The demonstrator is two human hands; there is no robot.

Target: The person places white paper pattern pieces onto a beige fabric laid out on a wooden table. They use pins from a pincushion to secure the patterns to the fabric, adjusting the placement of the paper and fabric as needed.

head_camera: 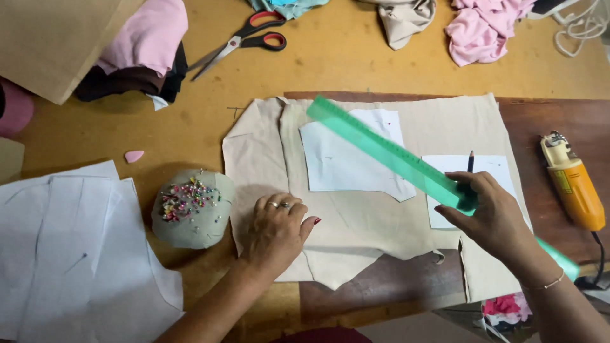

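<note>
Beige fabric (375, 228) lies spread on the wooden table, with a white paper pattern piece (346, 155) on top of it. My left hand (277, 230) rests with curled fingers on the fabric's left part, holding nothing. My right hand (492, 213) grips a translucent green ruler (381, 149), which slants above the pattern piece toward the upper left. A second white paper (486, 166) lies under my right hand, with a dark pencil (471, 161) sticking up behind the fingers.
A grey pincushion (190, 206) full of coloured pins sits left of the fabric. White paper patterns (70, 254) lie at the lower left. Red-handled scissors (244, 41) and piles of cloth (483, 25) are at the back. A yellow power tool (572, 181) is at right.
</note>
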